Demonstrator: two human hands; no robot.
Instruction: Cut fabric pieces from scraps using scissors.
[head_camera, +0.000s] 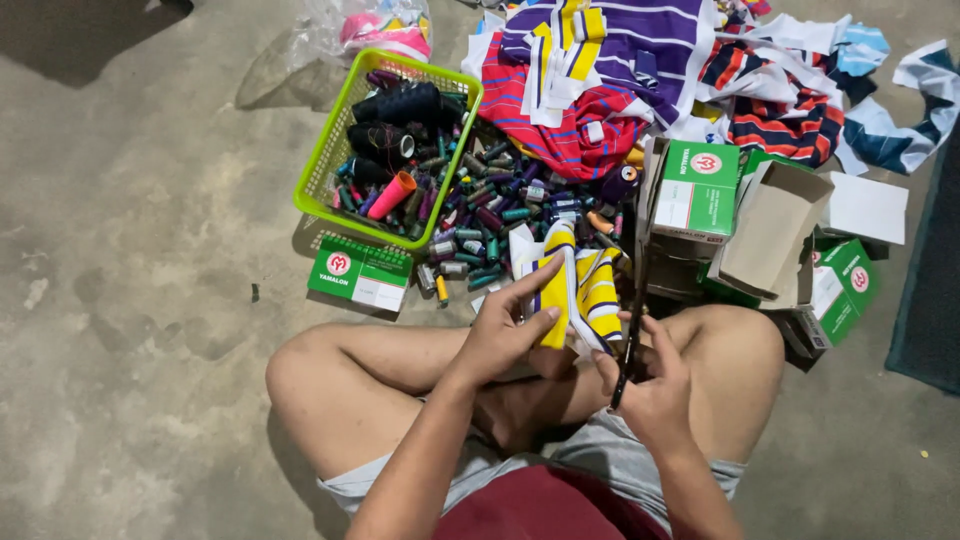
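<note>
I sit cross-legged on a concrete floor. My left hand (510, 325) grips a yellow, white and purple striped strip of fabric (575, 290) and holds it up over my lap. My right hand (645, 380) is closed around a long dark tool (632, 335), thin and blade-like, that lies next to the fabric's right edge. I cannot tell whether it is scissors or a knife.
A green plastic basket (335, 135) tips out several thread spools (480, 215) ahead of me. Green and white cardboard boxes (695, 190) and an open brown box (770, 235) stand at right. A pile of striped fabric scraps (620, 70) lies beyond. A plastic bag (375, 30) sits top centre.
</note>
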